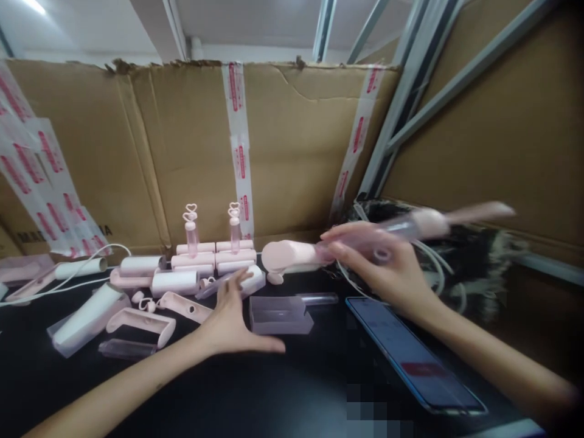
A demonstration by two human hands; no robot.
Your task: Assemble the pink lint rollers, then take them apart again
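My left hand (235, 316) hovers over the black table with thumb and fingers spread, holding nothing. Its fingertips reach a white roll with a clear cover (253, 280); whether they touch I cannot tell. Just right of it lies an open clear plastic case (280, 314). My right hand (387, 261) is closed around a pink piece with a clear tube (426, 224), blurred by motion, its narrow pink end pointing right. At those fingertips is a thick pink cylindrical piece (292, 255); whether the hand grips this too is unclear.
Pink lint-roller handles (141, 322) and white rolls (89, 316) lie at left. Two clear tubes with heart-shaped tops (235, 231) stand by stacked pink rollers (194, 258). A phone (415, 356) lies at right. Cardboard (191, 152) and a metal frame (410, 79) stand behind.
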